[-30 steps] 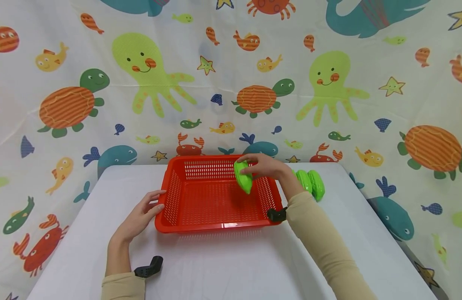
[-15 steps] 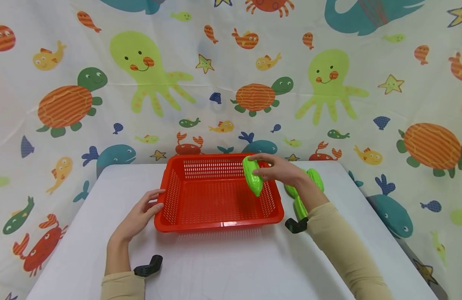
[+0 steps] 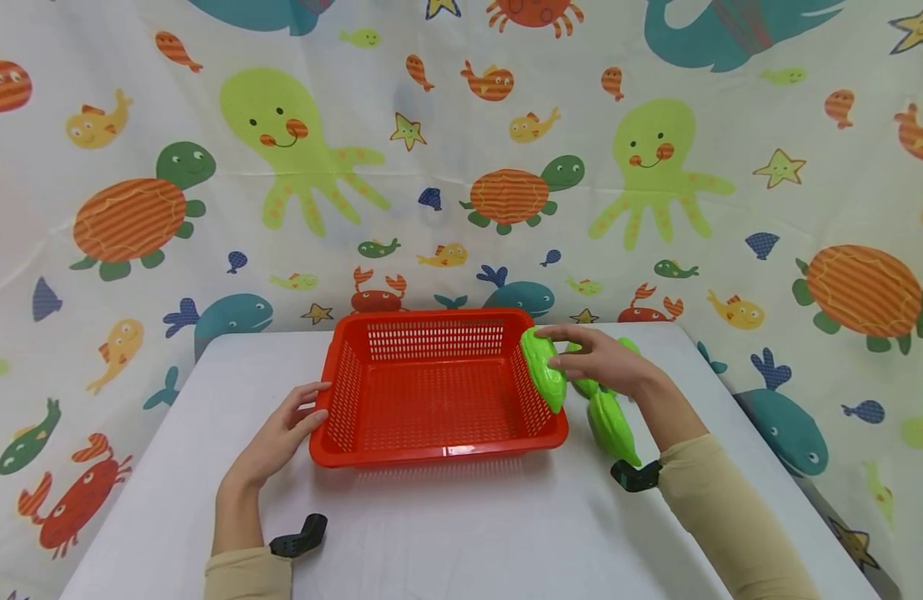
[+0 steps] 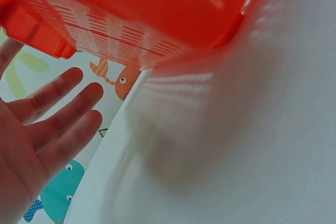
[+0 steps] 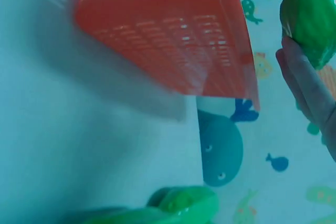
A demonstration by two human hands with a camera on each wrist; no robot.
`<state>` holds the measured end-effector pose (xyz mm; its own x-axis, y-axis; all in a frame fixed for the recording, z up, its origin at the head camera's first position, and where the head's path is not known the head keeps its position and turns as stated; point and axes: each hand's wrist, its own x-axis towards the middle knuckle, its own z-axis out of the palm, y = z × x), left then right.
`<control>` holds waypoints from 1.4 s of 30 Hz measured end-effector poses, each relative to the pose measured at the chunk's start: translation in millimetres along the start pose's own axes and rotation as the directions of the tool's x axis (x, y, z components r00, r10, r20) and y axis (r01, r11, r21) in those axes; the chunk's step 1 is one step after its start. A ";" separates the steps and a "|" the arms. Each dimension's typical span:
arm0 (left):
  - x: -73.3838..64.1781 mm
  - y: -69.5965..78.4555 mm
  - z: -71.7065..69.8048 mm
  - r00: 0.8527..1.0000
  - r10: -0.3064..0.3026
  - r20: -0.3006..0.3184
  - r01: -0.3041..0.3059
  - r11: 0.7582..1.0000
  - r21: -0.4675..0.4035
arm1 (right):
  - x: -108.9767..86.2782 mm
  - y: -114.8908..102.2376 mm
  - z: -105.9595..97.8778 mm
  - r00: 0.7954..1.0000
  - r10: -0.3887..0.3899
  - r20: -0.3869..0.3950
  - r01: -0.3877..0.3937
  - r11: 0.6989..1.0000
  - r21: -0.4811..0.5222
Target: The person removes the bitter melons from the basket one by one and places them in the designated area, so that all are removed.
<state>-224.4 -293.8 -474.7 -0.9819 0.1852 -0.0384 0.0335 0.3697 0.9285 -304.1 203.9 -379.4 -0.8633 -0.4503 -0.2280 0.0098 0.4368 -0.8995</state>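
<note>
A red plastic basket [image 3: 438,452] with slotted walls stands on the white table. Above its right rim, my right hand [image 3: 609,362] grips a glossy bright-green, elongated piece with tapered ends [image 3: 544,371], thumb on one side and fingers on the other. In the right wrist view the green piece is partly cut off at the upper right, raised higher than the tabletop. My left hand [image 3: 281,429] is at the basket's left rim; in the left wrist view several fingers [image 4: 68,137] extend straight beside the slotted wall. Several similar green pieces [image 3: 613,427] lie right of the basket, partly behind my right hand.
The white table [image 3: 461,533] reaches back to a hanging cloth [image 3: 446,142] printed with sea animals. Each wrist wears a black camera, as on the left wrist camera [image 3: 299,537] and right wrist camera [image 3: 636,476].
My right hand has moved right with the green piece, from over the basket's inside to its right rim. More green pieces show on the table. The left hand has stayed at the rim.
</note>
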 end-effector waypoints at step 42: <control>-1.5 1.8 2.2 1.000 -0.006 -0.006 0.006 0.999 0.034 | -102.3 135.8 -64.4 0.995 0.035 -0.095 -0.025 0.995 0.100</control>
<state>-222.4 -291.4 -473.8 -0.9833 0.1774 -0.0414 0.0340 0.4019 0.9151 -246.9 359.4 -454.2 -0.9064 -0.3589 -0.2227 0.0817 0.3682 -0.9262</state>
